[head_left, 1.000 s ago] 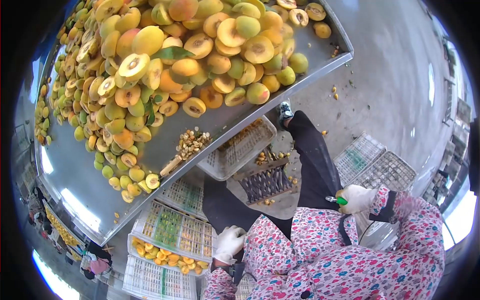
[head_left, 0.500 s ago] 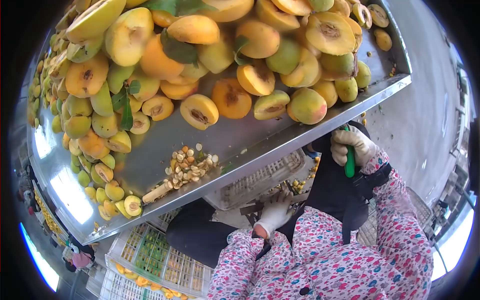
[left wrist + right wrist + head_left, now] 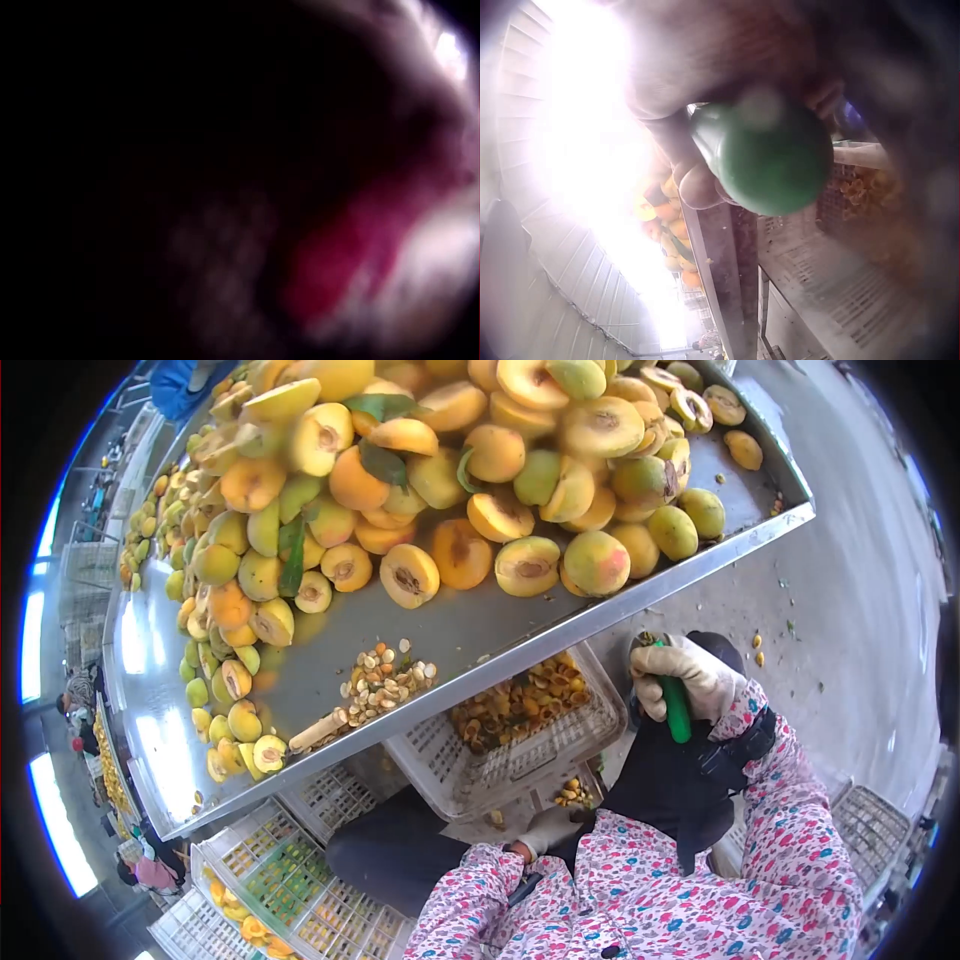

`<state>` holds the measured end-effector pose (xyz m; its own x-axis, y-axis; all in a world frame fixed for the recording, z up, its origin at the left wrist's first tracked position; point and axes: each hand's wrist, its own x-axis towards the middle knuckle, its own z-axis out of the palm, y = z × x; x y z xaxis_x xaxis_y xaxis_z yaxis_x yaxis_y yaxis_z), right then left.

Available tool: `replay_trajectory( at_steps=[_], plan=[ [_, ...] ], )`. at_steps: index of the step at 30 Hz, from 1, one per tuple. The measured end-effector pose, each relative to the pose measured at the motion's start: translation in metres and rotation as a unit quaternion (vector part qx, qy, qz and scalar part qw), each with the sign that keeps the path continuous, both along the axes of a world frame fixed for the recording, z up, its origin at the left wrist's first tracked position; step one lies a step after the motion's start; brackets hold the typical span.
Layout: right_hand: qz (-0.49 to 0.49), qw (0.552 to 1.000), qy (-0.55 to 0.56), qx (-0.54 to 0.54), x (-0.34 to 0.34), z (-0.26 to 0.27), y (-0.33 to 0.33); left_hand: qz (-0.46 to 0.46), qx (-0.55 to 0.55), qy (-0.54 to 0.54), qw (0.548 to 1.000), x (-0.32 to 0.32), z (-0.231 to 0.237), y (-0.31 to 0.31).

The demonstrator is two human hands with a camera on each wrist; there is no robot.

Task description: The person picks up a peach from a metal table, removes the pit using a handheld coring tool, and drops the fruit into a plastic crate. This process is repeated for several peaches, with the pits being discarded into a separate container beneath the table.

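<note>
In the head view, my right hand (image 3: 690, 678), in a pale glove, grips a green handle (image 3: 676, 710) to the right of the metal tray's edge. The handle's rounded end (image 3: 780, 161) fills the middle of the right wrist view, with gloved fingers (image 3: 699, 186) curled beside it. My gloved left hand (image 3: 550, 828) is low by my lap, near the lower edge of a crate (image 3: 425, 765) of fruit pieces; its fingers are indistinct. Cut yellow-orange fruit (image 3: 409, 576) is heaped on the tray (image 3: 350, 625). The left wrist view is dark and blurred.
Loose pits (image 3: 385, 685) and a light wooden stick (image 3: 318, 730) lie near the tray's front edge. White crates (image 3: 330, 800) stand at lower left. Scraps (image 3: 758, 650) lie on the floor at right. A person in pink (image 3: 150, 870) is far left.
My right hand has risen from beside my lap to near the tray, holding the green handle. My left hand moved inward, then slightly lower. More of the fruit-piece crate now shows.
</note>
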<state>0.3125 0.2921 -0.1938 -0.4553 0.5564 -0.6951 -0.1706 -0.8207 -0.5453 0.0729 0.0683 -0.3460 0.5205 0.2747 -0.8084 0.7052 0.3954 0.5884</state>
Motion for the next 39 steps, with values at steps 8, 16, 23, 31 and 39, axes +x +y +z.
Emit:
replay_trajectory(
  at_steps=[8, 16, 23, 31, 39],
  plan=[
    [0.030, 0.984, 0.017, 0.172, -0.015, -0.001, -0.055, 0.092, 0.203, -0.078, 0.972, 0.004, 0.046, 0.009],
    [0.030, 0.966, 0.111, 0.232, -0.023, 0.068, -0.103, 0.509, 0.406, -0.203, 0.732, -0.039, 0.194, 0.079],
    [0.160, 0.966, -0.001, 0.202, -0.088, 0.042, -0.089, 0.482, 0.542, -0.003, 0.688, -0.101, 0.160, 0.260],
    [0.035, 0.973, 0.019, 0.228, -0.065, 0.078, -0.062, 0.444, 0.560, 0.113, 0.690, -0.061, 0.130, 0.309],
    [0.032, 0.938, 0.097, 0.331, -0.031, 0.146, -0.077, 0.562, 0.325, -0.291, 0.703, -0.058, 0.178, 0.252]
  ],
)
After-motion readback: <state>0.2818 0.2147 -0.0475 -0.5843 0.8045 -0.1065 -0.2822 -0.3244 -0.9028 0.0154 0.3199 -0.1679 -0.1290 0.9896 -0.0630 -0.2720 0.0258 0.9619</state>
